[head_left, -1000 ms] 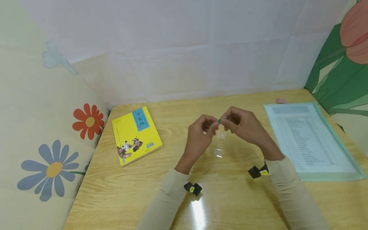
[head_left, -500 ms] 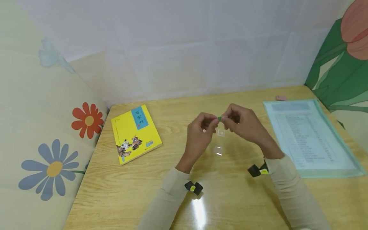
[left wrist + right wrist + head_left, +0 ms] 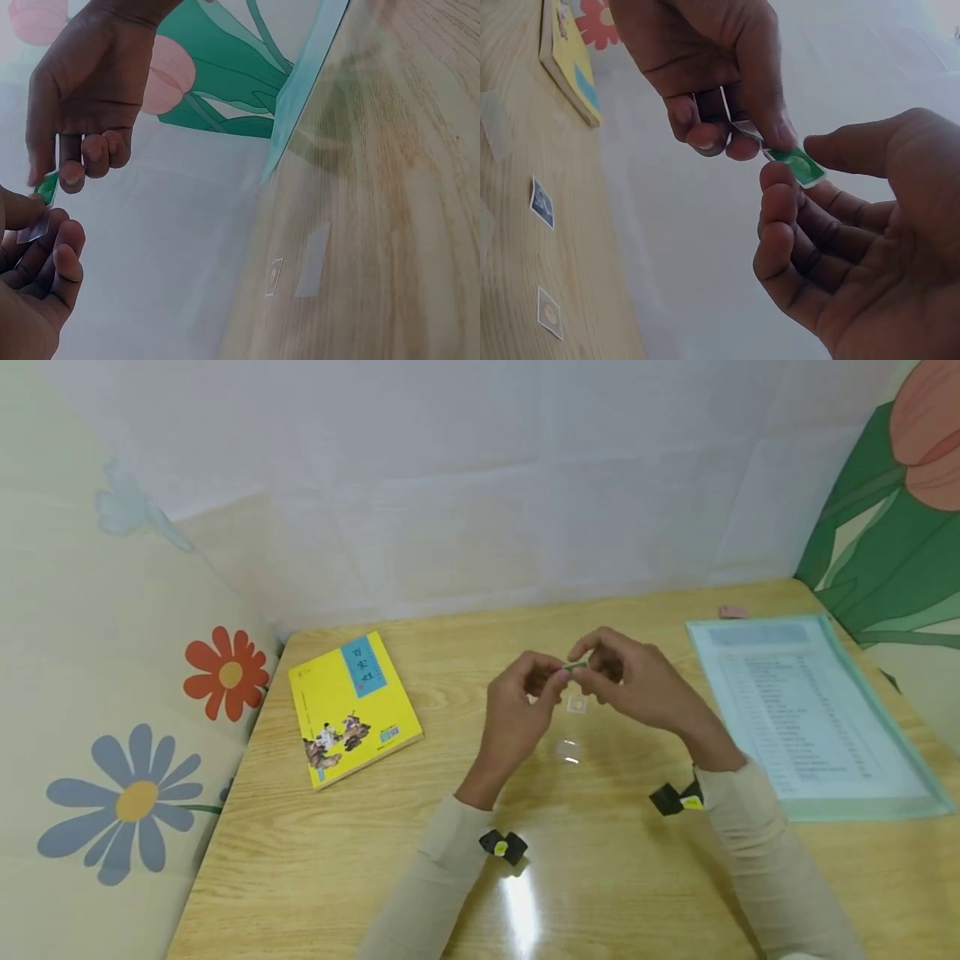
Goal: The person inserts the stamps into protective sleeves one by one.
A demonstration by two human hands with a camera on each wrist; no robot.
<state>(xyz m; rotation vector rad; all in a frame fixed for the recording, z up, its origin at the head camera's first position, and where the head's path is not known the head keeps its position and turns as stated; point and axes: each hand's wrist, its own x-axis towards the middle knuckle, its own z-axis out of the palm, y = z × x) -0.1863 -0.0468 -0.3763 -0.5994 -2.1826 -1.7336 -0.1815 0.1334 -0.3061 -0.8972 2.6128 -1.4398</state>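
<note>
Both hands hover above the middle of the wooden table [image 3: 600, 877]. My left hand [image 3: 557, 681] pinches the end of a small clear sleeve [image 3: 742, 129] between thumb and finger. A small green piece [image 3: 576, 667] [image 3: 796, 164] [image 3: 48, 186] sticks out of that sleeve. My right hand [image 3: 583, 667] [image 3: 791, 169] pinches the green piece, forefinger under it and thumb at its tip. The hands' fingertips almost touch. Under them on the table lie a small square sticker [image 3: 576, 704] [image 3: 274, 276] and a clear film piece [image 3: 567, 750] [image 3: 313, 259].
A yellow book [image 3: 352, 710] lies at the left. A pale green document folder [image 3: 806, 718] lies at the right, with a pink eraser [image 3: 732, 612] behind it. Another small dark sticker [image 3: 541, 202] is on the table. Flowered panels and a white wall close the sides and back.
The hands stay together at the same spot. My right hand has rolled slightly, so the green piece lies flatter between the fingertips.
</note>
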